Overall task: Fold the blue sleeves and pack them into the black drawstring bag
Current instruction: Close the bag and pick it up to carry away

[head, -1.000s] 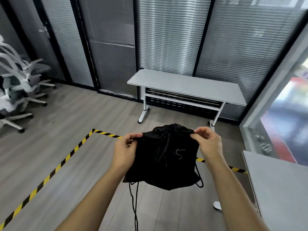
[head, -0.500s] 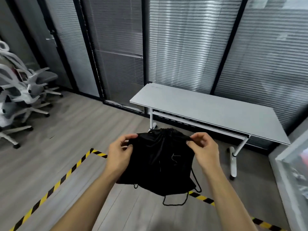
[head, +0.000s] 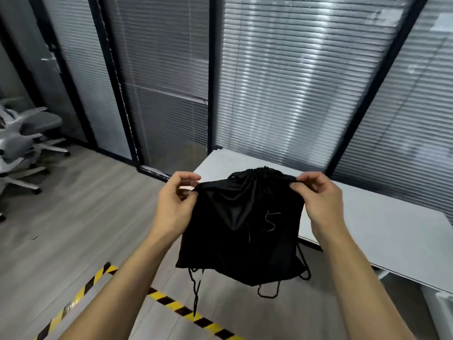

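The black drawstring bag (head: 241,231) hangs in the air in front of me, its gathered mouth at the top and a pale "15" scrawled on its front. My left hand (head: 175,204) pinches the bag's top left corner. My right hand (head: 318,200) pinches the top right corner. Thin black cords (head: 196,293) dangle below the bag's bottom corners. No blue sleeves are visible; the bag's inside is hidden.
A long white table (head: 382,231) stands just beyond the bag, against a wall of glass panels with grey blinds (head: 282,82). White office chairs (head: 22,148) cluster at the far left. Yellow-black tape (head: 171,303) runs across the wooden floor below.
I have moved closer to the white table, which now sits right behind the bag. Both hands keep their grip on the bag's top corners.
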### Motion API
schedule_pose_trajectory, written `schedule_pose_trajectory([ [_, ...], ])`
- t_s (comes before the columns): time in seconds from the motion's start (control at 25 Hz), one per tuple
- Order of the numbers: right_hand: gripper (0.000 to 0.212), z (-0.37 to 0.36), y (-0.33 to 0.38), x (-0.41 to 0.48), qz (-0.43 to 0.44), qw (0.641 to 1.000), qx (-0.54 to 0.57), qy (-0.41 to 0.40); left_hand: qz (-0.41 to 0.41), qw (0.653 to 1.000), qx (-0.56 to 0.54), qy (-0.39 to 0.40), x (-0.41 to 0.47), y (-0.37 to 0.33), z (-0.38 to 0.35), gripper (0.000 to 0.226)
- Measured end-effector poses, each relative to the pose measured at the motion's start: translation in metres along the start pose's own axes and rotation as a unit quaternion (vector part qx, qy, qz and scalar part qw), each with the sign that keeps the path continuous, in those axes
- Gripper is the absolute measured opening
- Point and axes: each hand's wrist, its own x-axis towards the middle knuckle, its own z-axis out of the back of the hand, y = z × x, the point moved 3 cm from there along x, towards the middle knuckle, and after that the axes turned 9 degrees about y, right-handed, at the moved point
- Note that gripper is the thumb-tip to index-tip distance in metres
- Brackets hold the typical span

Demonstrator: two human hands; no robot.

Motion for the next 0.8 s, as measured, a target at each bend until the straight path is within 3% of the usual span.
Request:
schedule_pose_trajectory([
  [0.32, 0.027, -0.019, 0.032, 0.231, 0.068, 0.994, 0.003, -0.083, -0.084, 0.987, 0.117, 0.078, 0.262, -0.003, -0.055, 0.037],
  [0.56, 0.021, 0.01, 0.046, 0.377, 0.136, 0.98, 0.012, -0.147, -0.169, 0.976, 0.087, 0.109, 0.411, -0.024, -0.135, 0.035],
  [0.8, 0.024, 0.037, 0.006, 0.471, 0.137, 0.978, 0.022, -0.157, -0.142, 0.982, 0.037, 0.121, 0.5, 0.007, -0.213, 0.037],
])
